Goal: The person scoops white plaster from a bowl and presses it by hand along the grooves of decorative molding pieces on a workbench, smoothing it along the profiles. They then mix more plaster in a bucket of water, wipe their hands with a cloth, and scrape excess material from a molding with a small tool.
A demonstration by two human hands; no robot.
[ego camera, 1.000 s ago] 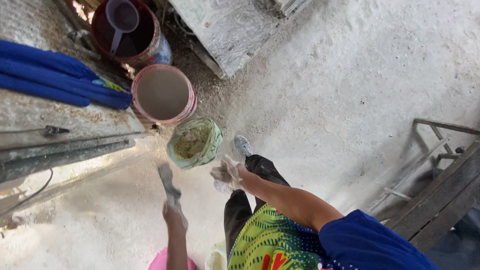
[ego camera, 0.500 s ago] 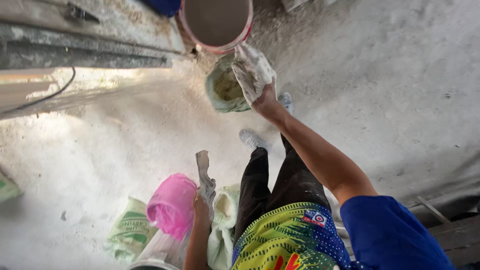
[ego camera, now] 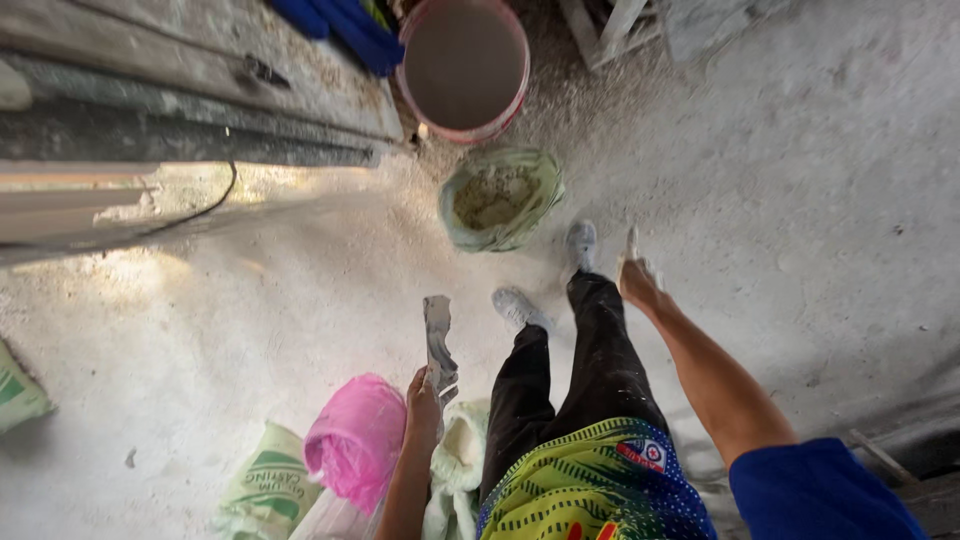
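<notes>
My left hand (ego camera: 422,408) grips the handle of a flat metal scraper (ego camera: 438,345) caked with white paste, its blade pointing away from me over the dusty floor. My right hand (ego camera: 638,280), dusted with white powder, hangs to the right of my right shoe (ego camera: 582,243), one whitened finger sticking up and nothing visible in it. An open green sack (ego camera: 500,200) with pale powder inside stands just ahead of my feet, a short way up-left of the right hand. Beyond it is a pink-rimmed bucket (ego camera: 465,65) of grey liquid.
A pink plastic bag (ego camera: 355,440), a green-and-white sack (ego camera: 265,490) and a white bag (ego camera: 455,460) lie by my left leg. A concrete ledge (ego camera: 180,110) with a black cable (ego camera: 200,210) runs along the left. Blue pipes (ego camera: 335,25) lie at the top.
My right hand has come away from the green sack and dropped to my right side. The view has tilted, so sack and bucket sit lower in frame. The left hand still holds the scraper.
</notes>
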